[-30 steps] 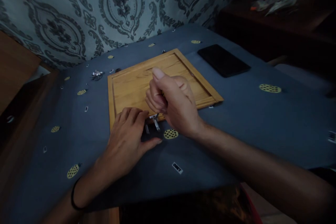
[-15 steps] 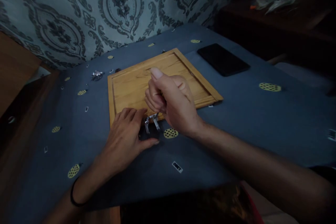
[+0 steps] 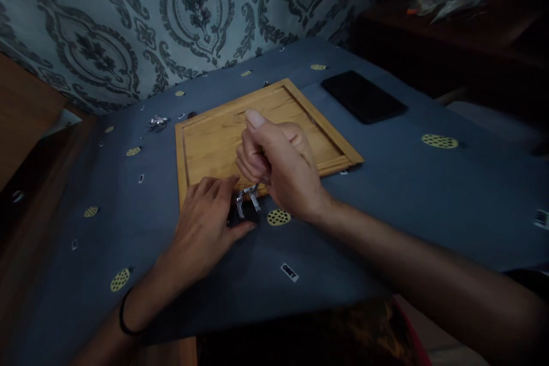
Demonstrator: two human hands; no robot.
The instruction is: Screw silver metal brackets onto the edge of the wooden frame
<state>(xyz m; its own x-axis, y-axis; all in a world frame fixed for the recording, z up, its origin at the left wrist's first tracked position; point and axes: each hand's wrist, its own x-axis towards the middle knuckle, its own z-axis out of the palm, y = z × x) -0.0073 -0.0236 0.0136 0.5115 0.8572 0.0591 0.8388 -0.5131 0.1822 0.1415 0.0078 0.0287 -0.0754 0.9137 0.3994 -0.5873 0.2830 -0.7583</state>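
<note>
A wooden panel with a raised frame [image 3: 223, 143] lies on the blue patterned cloth [image 3: 321, 257]. At its near edge sits a small metal hinge [image 3: 247, 199] with two prongs pointing toward me. My left hand [image 3: 208, 214] rests over the panel's near left corner, thumb apart from the fingers, close beside the hinge and holding nothing I can see. Above the panel, just right of the hinge, my right hand [image 3: 278, 163] is closed in a fist with the thumb on top; whatever it grips is hidden inside the fingers.
Loose metal hardware [image 3: 158, 122] lies left of the panel. A black flat device [image 3: 363, 97] is at the back right. Behind the cloth hangs a patterned curtain [image 3: 197, 6]. On the dark shelf at right are shiny items [image 3: 450, 4].
My left thumb has moved slightly inward toward the hinge. My right hand stays closed in nearly the same place.
</note>
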